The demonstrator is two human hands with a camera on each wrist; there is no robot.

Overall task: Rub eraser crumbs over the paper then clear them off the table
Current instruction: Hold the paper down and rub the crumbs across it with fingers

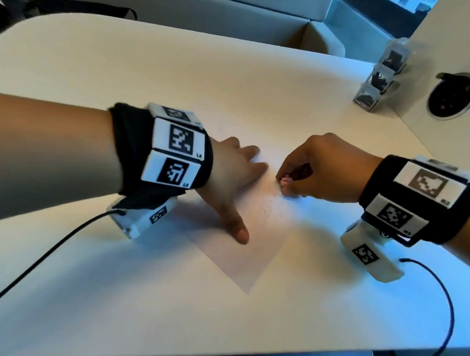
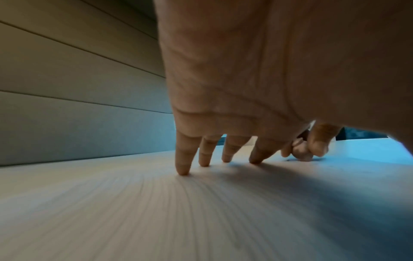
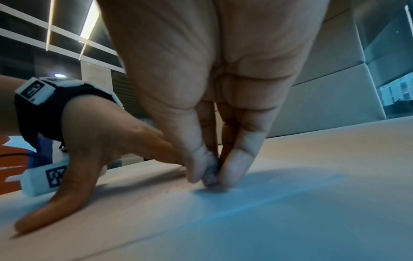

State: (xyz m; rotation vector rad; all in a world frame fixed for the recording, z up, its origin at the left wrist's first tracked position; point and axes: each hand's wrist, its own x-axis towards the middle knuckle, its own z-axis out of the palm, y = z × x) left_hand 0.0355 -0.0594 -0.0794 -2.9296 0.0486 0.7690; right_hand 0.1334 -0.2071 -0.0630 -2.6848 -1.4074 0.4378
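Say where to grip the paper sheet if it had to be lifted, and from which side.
Probably the near corner of the paper, coming from the person's side: it lies flat and bare, pointing at the table edge. The left hand presses the sheet's left part; the right hand pinches the eraser down mid-sheet.

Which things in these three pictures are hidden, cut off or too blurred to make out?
- Small pinkish eraser: mostly hidden by the right hand pinching it, in every view.
- Dark eraser crumbs: too small to count, head view.
- White paper sheet: far edges blend into the pale table.
- Left hand: palm contact hidden, head view.
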